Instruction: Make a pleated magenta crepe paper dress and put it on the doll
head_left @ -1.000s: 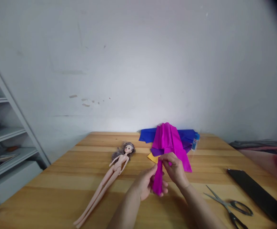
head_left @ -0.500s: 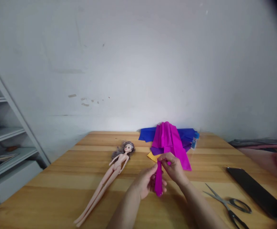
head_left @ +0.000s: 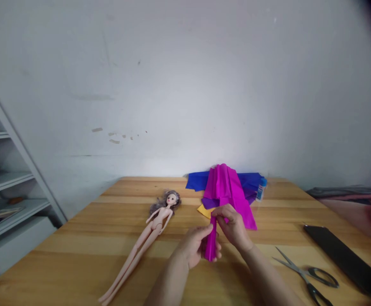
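One wooden tabletop spans the lower frame, carrying one doll left of centre, one heap of four-coloured sheets right of centre, one black slab and one pair of scissors at lower right. One folded magenta strip sits at lower centre, between two hands: the left hand cradles its length, the right hand pinches its upper end. One blue-capped bottle stands beside the heap.

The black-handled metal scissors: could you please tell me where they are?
In the head view, the scissors lie open at lower right on the light wooden table, between the right forearm and the long flat black object.
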Available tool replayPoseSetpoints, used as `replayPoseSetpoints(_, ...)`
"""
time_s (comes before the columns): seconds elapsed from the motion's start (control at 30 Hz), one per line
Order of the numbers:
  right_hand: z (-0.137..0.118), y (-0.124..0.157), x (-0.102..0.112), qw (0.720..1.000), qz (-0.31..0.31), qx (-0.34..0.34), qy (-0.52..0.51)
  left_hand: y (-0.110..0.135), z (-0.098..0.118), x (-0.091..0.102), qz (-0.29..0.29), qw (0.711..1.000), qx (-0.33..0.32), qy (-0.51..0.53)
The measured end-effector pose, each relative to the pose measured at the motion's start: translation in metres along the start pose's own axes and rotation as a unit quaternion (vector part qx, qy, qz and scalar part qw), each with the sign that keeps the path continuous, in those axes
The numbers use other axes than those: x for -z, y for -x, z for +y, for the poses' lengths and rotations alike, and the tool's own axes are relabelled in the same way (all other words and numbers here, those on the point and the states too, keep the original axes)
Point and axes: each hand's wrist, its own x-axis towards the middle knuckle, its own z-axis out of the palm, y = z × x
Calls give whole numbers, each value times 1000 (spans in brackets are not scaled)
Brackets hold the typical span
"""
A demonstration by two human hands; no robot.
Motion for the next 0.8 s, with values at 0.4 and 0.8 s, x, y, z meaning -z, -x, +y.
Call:
replayPoseSetpoints(0.4, 1, 1, -2, 1000, 20, -1, 16, -3, -3, 1, 3, 1000, -7, 8)
replayPoseSetpoints(0.8, 12, 4, -8, 984, 24, -157, -79, -4, -1, 1, 0, 999, 34, 34)
